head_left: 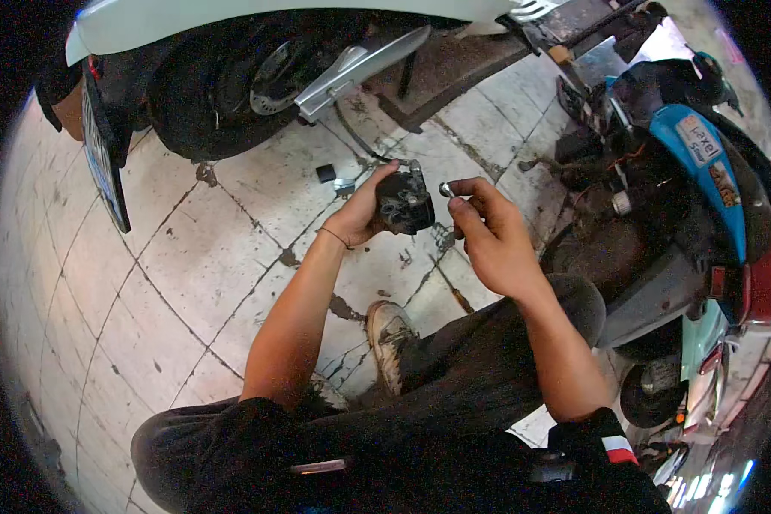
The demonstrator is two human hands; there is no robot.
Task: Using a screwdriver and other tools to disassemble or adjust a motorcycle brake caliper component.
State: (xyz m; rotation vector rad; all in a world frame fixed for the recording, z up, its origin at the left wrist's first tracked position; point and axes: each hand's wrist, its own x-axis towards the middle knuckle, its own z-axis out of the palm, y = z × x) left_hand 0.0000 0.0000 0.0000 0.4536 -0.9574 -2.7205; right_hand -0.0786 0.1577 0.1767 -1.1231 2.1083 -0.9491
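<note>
My left hand (363,211) is wrapped round a black brake caliper (405,204) and holds it above the tiled floor. A thin dark hose (356,141) runs from the caliper up toward the scooter. Just right of the caliper, my right hand (495,236) pinches a small shiny metal piece (445,189) between thumb and fingers. That piece looks round-ended, but its exact kind is too small to tell. It is apart from the caliper. On the floor beyond my left hand lie a small black block (325,173) and a small silvery piece (344,184).
Ahead at the left stands a scooter with a black rear tyre (184,111), a brake disc (276,79) and a silver swingarm (364,70). Close on my right is another motorbike with a blue panel (702,171). My shoe (387,343) rests on the tiles below my hands.
</note>
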